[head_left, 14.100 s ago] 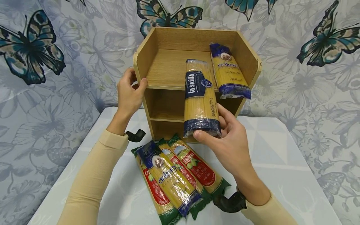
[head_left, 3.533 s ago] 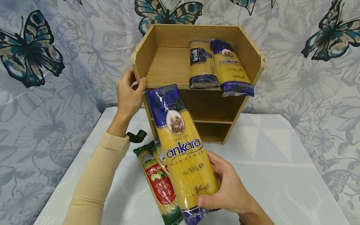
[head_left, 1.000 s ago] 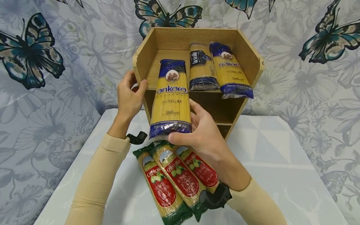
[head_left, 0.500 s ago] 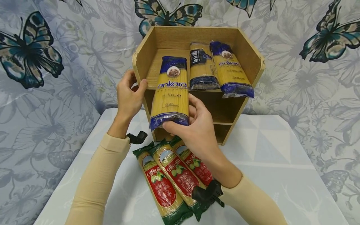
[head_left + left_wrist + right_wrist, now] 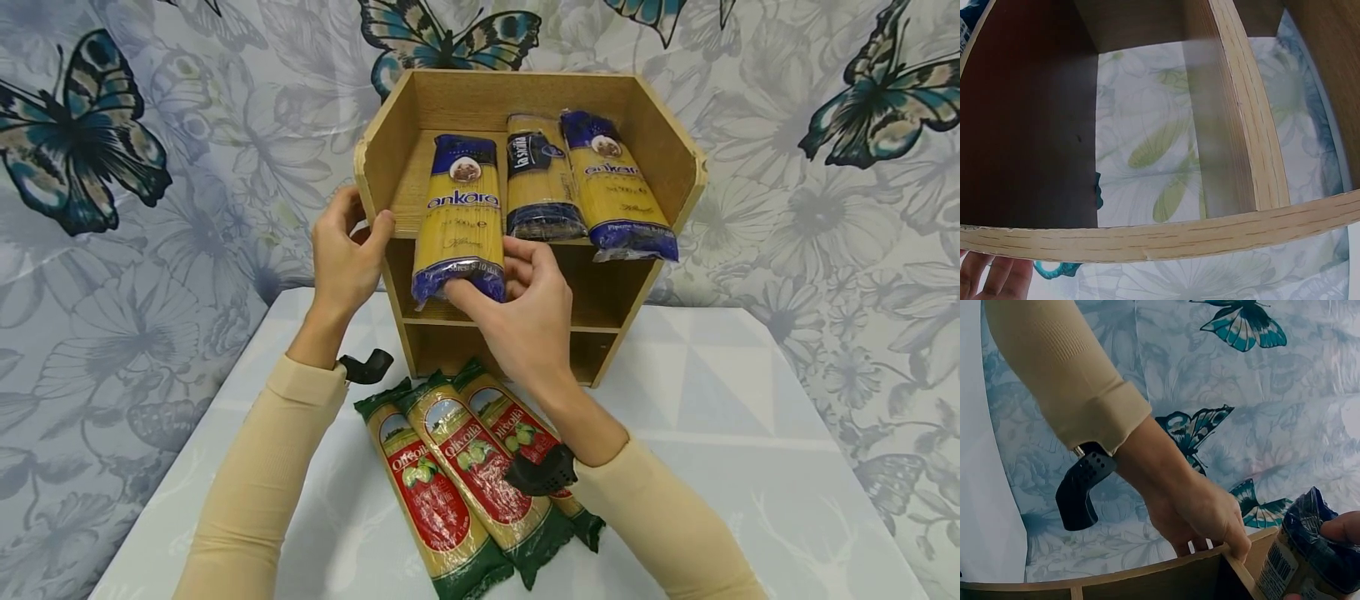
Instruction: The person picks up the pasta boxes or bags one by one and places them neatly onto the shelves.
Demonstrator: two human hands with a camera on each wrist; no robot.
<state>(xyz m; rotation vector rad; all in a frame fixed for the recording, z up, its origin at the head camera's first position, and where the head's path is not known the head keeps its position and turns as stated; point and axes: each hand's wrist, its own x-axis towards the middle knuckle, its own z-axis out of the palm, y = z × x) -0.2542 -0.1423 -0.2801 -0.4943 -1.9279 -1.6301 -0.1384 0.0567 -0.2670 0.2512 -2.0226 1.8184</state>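
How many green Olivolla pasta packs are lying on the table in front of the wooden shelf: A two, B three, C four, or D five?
B: three green Olivolla packs lie side by side on the table before the wooden shelf.

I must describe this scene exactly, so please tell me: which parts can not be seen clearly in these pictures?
- Head view: right hand covers the lower end of the Ankara packet.
- Head view: small print on the three green packets is too small to read.
- Left wrist view: left hand is cut off by the edge.
- Right wrist view: the packet is cut off by the edge.
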